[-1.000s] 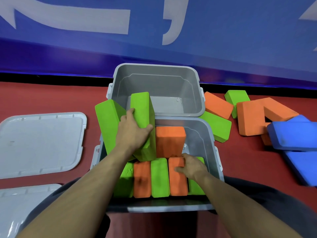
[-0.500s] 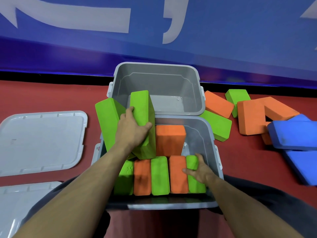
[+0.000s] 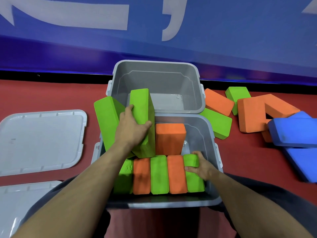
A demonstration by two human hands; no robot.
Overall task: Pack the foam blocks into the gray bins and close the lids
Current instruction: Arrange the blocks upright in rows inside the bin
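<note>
Red floor mat, big blue banner along the back wall, and foam all over the place. Two gray bins sit end to end: the far bin has nothing in it that I can see, the near bin is filling up. Along its near side there's a tidy row of five blocks on edge, green and orange alternating.

So this is mid-packing, bin one. The left hand is wrapped around a tall green block, thumb on the right face and fingers on the left, holding it upright in the bin's back left area next to a standing orange block. Another green block leans at the bin's left rim — whether it's inside or just propped against the wall I honestly can't tell. The right hand has its fingers curled over the top end of the rightmost green block in the row, thumb across its upper face, wedged between block and bin wall.

Next move, I'd guess: seat that end block flush, then lower or lay the tall green one so nothing pokes above the rim — otherwise a lid won't close. Both forearms reach straight forward, the left one higher.

Still loose: orange, green and blue blocks scattered to the right. Two lids lie off on the left.
</note>
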